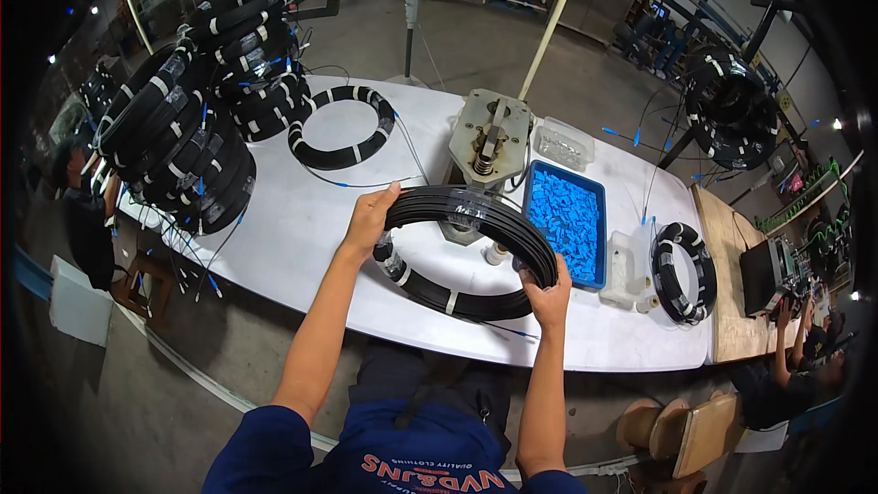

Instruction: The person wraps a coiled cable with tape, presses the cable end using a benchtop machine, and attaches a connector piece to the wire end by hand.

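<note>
A thick coil of black cable is between my hands above the white table, tilted, with clear tape round its far side. My left hand is closed on its left side. On its right side, my right hand grips the bundle with the thumb on top. Below and nearer to me a black cable arc with a white tie shows; I cannot tell whether it is the same coil or another. A blue-tipped cable end sticks out near the table's front edge. Just beyond the coil stands a metal press.
Right of the press are a blue tray of small blue pieces and clear plastic boxes. Stacked cable coils rise at left, with one flat coil beside them. Another coil lies at right. People work at both sides.
</note>
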`<state>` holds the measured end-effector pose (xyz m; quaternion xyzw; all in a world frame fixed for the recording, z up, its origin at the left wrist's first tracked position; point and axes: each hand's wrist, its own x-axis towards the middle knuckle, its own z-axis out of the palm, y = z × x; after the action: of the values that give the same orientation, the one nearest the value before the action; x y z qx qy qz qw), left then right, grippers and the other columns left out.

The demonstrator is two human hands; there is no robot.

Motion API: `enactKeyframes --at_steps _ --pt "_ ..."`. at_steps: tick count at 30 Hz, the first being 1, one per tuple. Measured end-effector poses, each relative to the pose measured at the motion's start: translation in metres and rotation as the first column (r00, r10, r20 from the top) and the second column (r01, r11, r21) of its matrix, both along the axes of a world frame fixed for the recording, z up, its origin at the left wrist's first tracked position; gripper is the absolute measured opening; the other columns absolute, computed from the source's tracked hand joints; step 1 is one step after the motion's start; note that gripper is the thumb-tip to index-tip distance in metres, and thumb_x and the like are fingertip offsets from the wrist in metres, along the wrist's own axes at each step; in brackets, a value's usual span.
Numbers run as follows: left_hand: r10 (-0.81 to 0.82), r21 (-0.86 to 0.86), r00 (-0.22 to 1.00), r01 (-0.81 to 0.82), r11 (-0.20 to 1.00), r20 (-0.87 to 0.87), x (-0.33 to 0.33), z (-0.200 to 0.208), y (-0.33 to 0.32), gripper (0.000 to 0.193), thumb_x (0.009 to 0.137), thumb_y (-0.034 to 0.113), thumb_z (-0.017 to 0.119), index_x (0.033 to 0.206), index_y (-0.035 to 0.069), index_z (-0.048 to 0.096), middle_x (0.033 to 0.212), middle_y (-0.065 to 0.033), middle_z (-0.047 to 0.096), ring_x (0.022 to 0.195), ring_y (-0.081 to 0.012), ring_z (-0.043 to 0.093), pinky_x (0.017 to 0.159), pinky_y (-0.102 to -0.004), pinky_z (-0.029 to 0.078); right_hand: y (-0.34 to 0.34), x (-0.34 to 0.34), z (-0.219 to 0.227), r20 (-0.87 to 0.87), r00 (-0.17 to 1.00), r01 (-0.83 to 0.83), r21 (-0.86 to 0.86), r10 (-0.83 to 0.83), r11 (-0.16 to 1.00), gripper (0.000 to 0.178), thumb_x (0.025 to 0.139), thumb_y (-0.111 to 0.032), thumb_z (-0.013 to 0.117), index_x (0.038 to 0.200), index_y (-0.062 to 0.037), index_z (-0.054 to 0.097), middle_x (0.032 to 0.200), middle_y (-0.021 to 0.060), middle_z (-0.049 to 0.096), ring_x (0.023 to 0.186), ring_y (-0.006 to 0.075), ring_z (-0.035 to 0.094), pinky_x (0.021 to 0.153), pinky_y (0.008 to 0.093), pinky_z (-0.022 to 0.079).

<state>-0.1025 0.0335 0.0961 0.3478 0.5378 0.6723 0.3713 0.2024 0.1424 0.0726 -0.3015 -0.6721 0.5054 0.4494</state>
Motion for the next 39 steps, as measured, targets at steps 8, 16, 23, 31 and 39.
enactKeyframes --at_steps 8,16,23,31,39 --pt "0.234 0.121 0.97 -0.24 0.963 0.06 -0.002 -0.022 -0.022 0.052 0.102 0.04 0.043 0.097 -0.004 0.069 0.083 -0.0076 0.07 0.07 -0.0127 0.064 0.068 -0.0241 0.049 -0.021 -0.001 -0.03 -0.207 0.978 -0.031 -0.219 -0.015 0.975 0.037 0.071 0.001 0.074 0.107 0.0002 0.063 0.091 0.003 0.067 0.081 0.0091 0.061 0.077 0.024 0.048" --pt "0.229 0.084 0.8 -0.327 0.941 0.554 0.026 -0.109 -0.026 0.052 0.099 0.051 0.037 0.087 0.008 0.063 0.067 -0.0045 0.061 0.061 -0.0165 0.059 0.059 -0.0296 0.048 -0.006 -0.004 0.039 0.06 0.997 0.047 0.099 -0.053 0.994 0.04 0.064 -0.003 0.077 0.103 -0.0009 0.066 0.088 0.0046 0.068 0.08 0.011 0.062 0.075 0.0261 0.05" --pt "0.131 0.125 0.922 -0.188 0.974 0.365 0.081 -0.178 -0.045 0.06 0.098 0.046 0.025 0.102 -0.001 0.062 0.098 -0.0172 0.069 0.094 -0.0263 0.067 0.086 -0.0365 0.052 -0.012 -0.019 0.132 0.407 0.902 -0.293 0.323 0.147 0.9 0.057 0.064 -0.019 0.084 0.116 -0.006 0.062 0.1 0.0149 0.069 0.089 0.0274 0.067 0.081 0.0338 0.052" --pt "-0.125 0.146 0.952 0.087 0.986 0.28 -0.009 -0.056 -0.034 0.076 0.094 0.065 0.031 0.125 0.0 0.054 0.116 -0.013 0.064 0.111 -0.0211 0.06 0.097 -0.0326 0.046 -0.004 -0.017 0.121 0.265 0.922 -0.353 0.273 0.283 0.895 0.06 0.07 -0.02 0.081 0.121 0.0008 0.058 0.115 0.0125 0.066 0.107 0.0227 0.063 0.097 0.0344 0.046" --pt "-0.079 0.074 0.865 0.133 0.988 -0.495 0.029 0.029 0.009 0.062 0.071 0.016 0.082 0.126 0.002 0.055 0.113 -0.0108 0.065 0.105 -0.0179 0.061 0.093 -0.0322 0.047 0.02 -0.024 0.1 -0.483 0.767 -0.485 -0.004 0.423 0.875 0.052 0.098 -0.038 0.05 0.13 0.0043 0.044 0.127 0.0193 0.052 0.116 0.0316 0.056 0.097 0.0418 0.049"
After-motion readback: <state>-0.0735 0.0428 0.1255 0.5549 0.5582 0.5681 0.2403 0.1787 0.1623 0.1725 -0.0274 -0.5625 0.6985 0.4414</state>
